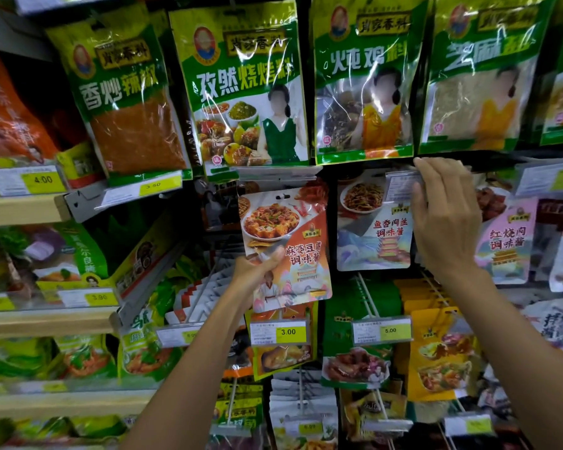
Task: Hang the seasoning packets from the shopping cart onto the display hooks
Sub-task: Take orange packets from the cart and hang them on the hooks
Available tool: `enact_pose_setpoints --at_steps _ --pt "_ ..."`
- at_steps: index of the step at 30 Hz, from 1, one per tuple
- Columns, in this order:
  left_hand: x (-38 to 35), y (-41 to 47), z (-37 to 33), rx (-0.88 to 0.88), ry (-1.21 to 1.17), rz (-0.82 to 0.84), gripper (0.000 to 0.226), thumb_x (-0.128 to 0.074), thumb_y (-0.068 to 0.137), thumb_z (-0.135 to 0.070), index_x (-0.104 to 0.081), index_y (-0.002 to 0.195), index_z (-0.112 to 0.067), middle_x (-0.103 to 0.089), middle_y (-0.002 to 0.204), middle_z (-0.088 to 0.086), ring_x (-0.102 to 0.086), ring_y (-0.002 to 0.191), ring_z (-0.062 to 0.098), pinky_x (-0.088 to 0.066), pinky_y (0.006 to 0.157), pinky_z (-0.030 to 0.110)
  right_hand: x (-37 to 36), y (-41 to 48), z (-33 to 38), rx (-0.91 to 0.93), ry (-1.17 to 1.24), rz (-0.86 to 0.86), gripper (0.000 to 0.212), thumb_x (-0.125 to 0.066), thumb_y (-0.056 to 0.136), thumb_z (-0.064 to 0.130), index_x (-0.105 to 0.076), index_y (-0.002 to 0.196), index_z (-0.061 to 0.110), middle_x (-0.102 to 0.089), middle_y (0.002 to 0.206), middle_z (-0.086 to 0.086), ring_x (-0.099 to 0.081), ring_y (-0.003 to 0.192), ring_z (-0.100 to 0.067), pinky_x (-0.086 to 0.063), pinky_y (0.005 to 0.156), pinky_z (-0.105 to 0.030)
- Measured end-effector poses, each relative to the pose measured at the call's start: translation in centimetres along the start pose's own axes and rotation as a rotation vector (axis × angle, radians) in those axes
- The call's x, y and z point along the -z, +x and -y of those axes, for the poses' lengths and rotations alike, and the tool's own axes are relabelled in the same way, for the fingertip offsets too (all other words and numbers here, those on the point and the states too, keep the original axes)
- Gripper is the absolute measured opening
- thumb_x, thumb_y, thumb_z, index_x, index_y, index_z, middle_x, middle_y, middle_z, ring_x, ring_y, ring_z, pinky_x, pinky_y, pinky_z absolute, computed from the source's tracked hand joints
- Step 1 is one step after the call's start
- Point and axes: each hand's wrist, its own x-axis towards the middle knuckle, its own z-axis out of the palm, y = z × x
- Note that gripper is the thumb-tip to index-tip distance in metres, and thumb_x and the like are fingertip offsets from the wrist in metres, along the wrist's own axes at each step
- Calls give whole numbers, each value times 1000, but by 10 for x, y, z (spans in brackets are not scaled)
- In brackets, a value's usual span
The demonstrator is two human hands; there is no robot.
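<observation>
Glossy orange tofu-picture packet [286, 245], upright.

Orange mapo-tofu seasoning packet [286, 245], upright before the hooks

Left hand [257, 266] gripping orange packet [286, 245]

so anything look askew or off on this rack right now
Yes: the price tag holder is flipped up by the right hand, and the mapo tofu packet in the left hand is tilted, not yet hung.
</observation>
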Motion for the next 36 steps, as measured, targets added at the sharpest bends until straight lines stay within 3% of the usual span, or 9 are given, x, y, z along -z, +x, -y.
enact_pose_setpoints --at_steps 4,7,10,15,19,23,29,33,36 --pt "-1 15 4 31 16 -106 37 -82 70 -40 -69 81 -7 -71 79 4 -67 76 17 -54 76 37 0 -1 0 5 -10 -5 31 -47 102 9 -57 125 -8 -62 121 -23 -57 117 -38 -36 110 -35" --pt "-3 16 7 12 34 -171 39 -84 67 -42 -61 67 -10 -65 61 -6 -63 58 3 -52 64 25 0 -3 0 8 -18 -10 32 -47 103 10 -55 128 -8 -61 123 -23 -56 118 -37 -35 110 -34" --pt "-5 11 13 -64 36 -230 36 -84 67 -40 -61 66 -12 -66 58 -11 -62 53 -4 -49 50 16 -1 -4 1 8 -22 -22 33 -47 103 12 -55 128 -8 -61 123 -23 -56 119 -37 -35 110 -34" --pt "-13 5 16 -143 2 -274 31 -81 75 -29 -61 77 -5 -62 73 10 -59 66 14 -50 56 21 -3 -3 1 7 -24 -29 33 -47 103 13 -56 128 -8 -62 123 -22 -57 118 -37 -34 111 -34" --pt "-24 7 9 -103 -30 -282 26 -80 76 -29 -65 74 -7 -65 71 5 -58 60 13 -47 56 25 -2 -3 0 4 -10 -18 34 -50 102 13 -56 128 -7 -62 124 -22 -56 119 -37 -35 110 -35" --pt "-29 20 3 -31 -43 -302 20 -80 77 -28 -67 75 -13 -69 78 1 -64 71 13 -52 68 28 0 -3 0 8 10 -5 35 -52 101 15 -56 127 -7 -62 124 -22 -56 120 -37 -38 109 -37" --pt "-31 44 0 25 -37 -369 26 -83 72 -27 -61 64 -17 -65 71 -3 -59 65 8 -46 55 21 2 -3 0 11 33 12 37 -53 100 17 -55 129 -7 -61 126 -22 -51 123 -33 -42 107 -42" --pt "-26 51 -1 70 54 -382 35 -84 70 -37 -61 71 -10 -69 91 14 -65 85 25 -49 71 30 3 -2 1 5 25 30 38 -51 101 17 -53 131 -6 -60 127 -21 -49 124 -32 -40 109 -40" --pt "-22 42 -3 61 116 -374 39 -80 74 -39 -55 68 -10 -67 86 17 -66 90 34 -46 67 34 9 -1 3 4 26 52 38 -53 100 15 -52 132 -7 -59 128 -22 -49 125 -32 -41 108 -40"
